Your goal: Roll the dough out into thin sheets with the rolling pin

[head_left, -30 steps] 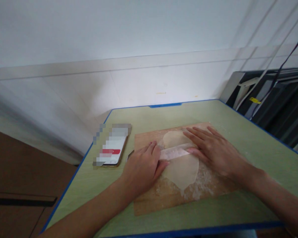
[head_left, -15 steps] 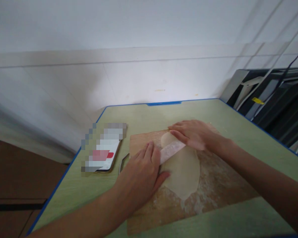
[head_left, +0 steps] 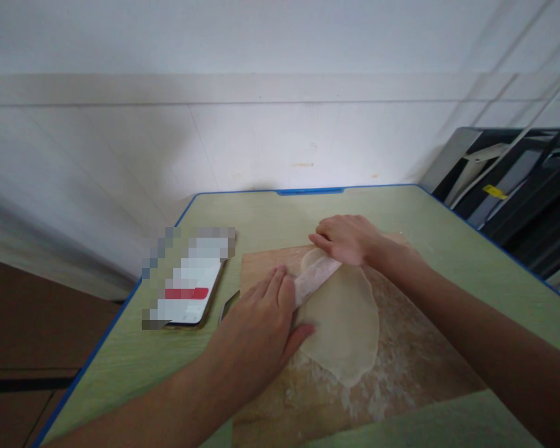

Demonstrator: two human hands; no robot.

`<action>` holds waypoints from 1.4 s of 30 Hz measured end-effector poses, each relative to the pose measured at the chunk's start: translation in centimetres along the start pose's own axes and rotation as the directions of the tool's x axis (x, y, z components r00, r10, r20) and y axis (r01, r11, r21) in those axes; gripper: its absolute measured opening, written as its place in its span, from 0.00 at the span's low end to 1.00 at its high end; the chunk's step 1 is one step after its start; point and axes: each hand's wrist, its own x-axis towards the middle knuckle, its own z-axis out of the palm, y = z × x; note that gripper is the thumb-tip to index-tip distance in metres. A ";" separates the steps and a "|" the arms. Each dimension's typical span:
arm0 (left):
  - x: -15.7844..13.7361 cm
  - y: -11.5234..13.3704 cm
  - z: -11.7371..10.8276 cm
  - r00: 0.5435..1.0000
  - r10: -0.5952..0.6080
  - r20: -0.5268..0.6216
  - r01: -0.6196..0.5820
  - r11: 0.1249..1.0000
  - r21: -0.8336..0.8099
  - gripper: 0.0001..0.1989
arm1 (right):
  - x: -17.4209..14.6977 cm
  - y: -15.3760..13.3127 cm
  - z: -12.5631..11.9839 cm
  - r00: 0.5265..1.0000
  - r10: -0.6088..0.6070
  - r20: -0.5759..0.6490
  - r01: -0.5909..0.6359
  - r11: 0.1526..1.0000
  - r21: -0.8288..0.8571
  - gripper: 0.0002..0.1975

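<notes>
A pale, flattened sheet of dough (head_left: 340, 323) lies on a floured wooden board (head_left: 273, 414). Across its far left part runs a whitish, flour-dusted rolling pin (head_left: 315, 280), set at a slant. My left hand (head_left: 264, 317) covers the near-left end of the pin, fingers together over it and thumb stretched onto the dough. At the far end, my right hand (head_left: 348, 239) is closed round the pin with its fingers curled. Both ends of the pin are hidden under the hands.
A phone (head_left: 191, 280), partly pixelated, lies left of the board on the green table (head_left: 261, 214) with blue edging. A thin metal loop (head_left: 227, 306) pokes out beside the board. Behind stands a white wall (head_left: 261, 137); dark panels and cables (head_left: 518, 186) are at the right.
The rolling pin has shifted slightly toward the far left of the dough, with both hands on it. My right hand's fingers have curled in more. More of the dough's near part shows.
</notes>
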 end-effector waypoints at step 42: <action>-0.1 -1.1 0.3 1.000 0.025 -0.019 -0.027 0.989 -0.148 0.37 | 7.3 -2.3 0.4 0.988 -0.042 -0.146 0.072 0.976 0.206 0.28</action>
